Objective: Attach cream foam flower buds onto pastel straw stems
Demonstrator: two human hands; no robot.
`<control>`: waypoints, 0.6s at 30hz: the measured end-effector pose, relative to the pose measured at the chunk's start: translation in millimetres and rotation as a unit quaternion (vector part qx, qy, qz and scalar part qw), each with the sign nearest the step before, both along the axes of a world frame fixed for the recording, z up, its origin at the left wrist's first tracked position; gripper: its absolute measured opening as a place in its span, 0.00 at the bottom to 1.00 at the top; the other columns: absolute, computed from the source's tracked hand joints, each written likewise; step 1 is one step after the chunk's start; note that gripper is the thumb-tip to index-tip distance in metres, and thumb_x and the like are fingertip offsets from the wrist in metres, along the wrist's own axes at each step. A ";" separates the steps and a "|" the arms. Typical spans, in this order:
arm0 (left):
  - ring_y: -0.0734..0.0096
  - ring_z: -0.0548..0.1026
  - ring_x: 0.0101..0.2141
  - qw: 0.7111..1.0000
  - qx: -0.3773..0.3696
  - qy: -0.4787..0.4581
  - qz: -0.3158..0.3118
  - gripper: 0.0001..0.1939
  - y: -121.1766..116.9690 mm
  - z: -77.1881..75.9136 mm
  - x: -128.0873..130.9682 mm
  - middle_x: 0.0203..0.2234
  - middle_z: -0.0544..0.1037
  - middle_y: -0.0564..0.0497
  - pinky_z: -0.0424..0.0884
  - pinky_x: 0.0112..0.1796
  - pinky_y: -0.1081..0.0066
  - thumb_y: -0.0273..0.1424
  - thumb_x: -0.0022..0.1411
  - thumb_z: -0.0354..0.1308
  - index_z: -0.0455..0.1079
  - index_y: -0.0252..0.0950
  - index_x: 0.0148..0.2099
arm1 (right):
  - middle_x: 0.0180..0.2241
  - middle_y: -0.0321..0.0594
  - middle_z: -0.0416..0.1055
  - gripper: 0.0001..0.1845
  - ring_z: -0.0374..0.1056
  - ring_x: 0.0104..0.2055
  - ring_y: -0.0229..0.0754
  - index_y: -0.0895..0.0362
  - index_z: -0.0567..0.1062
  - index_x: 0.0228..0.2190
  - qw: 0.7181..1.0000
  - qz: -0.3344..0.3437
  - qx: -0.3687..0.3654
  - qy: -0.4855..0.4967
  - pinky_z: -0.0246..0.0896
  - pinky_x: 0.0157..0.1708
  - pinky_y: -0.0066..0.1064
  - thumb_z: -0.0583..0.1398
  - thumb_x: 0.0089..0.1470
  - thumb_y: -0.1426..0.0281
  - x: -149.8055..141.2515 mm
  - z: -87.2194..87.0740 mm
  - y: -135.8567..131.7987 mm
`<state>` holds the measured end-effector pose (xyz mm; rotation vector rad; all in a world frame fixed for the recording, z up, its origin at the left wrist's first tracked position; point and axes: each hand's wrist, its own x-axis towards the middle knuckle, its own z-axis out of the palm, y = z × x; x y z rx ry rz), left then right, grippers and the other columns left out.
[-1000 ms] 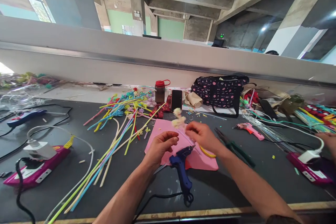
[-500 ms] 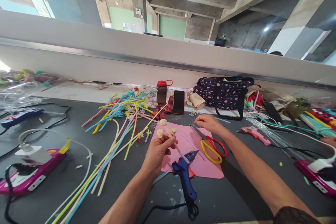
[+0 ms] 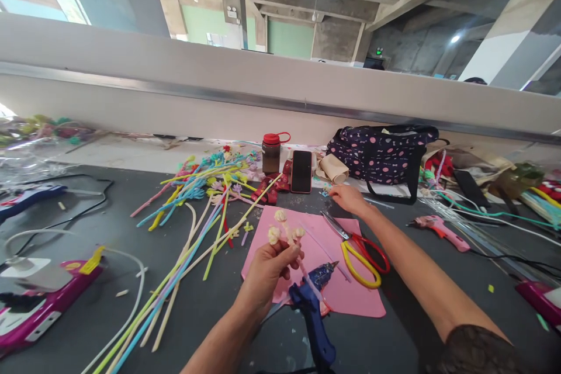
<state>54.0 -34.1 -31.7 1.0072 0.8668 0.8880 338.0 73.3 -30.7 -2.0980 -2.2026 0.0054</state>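
Observation:
My left hand (image 3: 274, 272) is closed round the stem of a pipe-cleaner flower sprig (image 3: 280, 216) with several cream, ball-shaped buds. Its pinkish stem runs down in front of a blue glue gun (image 3: 313, 315), which lies partly on a pink foam sheet (image 3: 263, 228). Past the sheet's far edge, my right hand (image 3: 348, 198) reaches out with fingers drawn together, beside small blue and yellow bits (image 3: 325, 191). What its fingertips hold, if anything, is hidden. Nearer to me, scissors (image 3: 362, 251) with red and yellow handles lie open across the sheet's right edge.
Pipe cleaners (image 3: 188, 257) and a pile of coloured pipe-cleaner pieces (image 3: 197, 178) lie left. At the back stand a red-lidded bottle (image 3: 271, 155), a phone (image 3: 301, 172) and a patterned bag (image 3: 377, 158). A pink glue gun (image 3: 442, 232) is right, a magenta power strip (image 3: 56, 304) left.
The view has shifted slightly, so most near things sit lower in the picture. My left hand keeps hold of the sprig; my right hand stays reached out, now closer to the small bits.

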 end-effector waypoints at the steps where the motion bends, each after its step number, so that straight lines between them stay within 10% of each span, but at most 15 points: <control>1: 0.79 0.65 0.21 1.000 -0.002 0.004 0.001 0.13 0.2 -0.3 0.2 0.25 0.75 0.47 0.59 0.20 0.79 0.38 0.48 0.62 0.72 0.32 0.28 | 0.45 0.40 0.69 0.15 0.65 0.45 0.43 0.52 0.74 0.41 1.000 0.014 0.000 -0.006 0.56 0.39 0.29 0.52 0.53 0.72 -6.0 -1.1 4.8; 18: 0.79 0.65 0.20 0.999 -0.047 -0.011 0.002 0.13 -0.5 -0.1 3.2 0.25 0.75 0.47 0.58 0.19 0.78 0.37 0.47 0.63 0.72 0.31 0.28 | 0.39 0.47 0.71 0.14 0.68 0.39 0.45 0.58 0.76 0.35 0.999 0.003 0.041 -0.009 0.56 0.36 0.31 0.50 0.55 0.72 -5.0 14.3 -24.6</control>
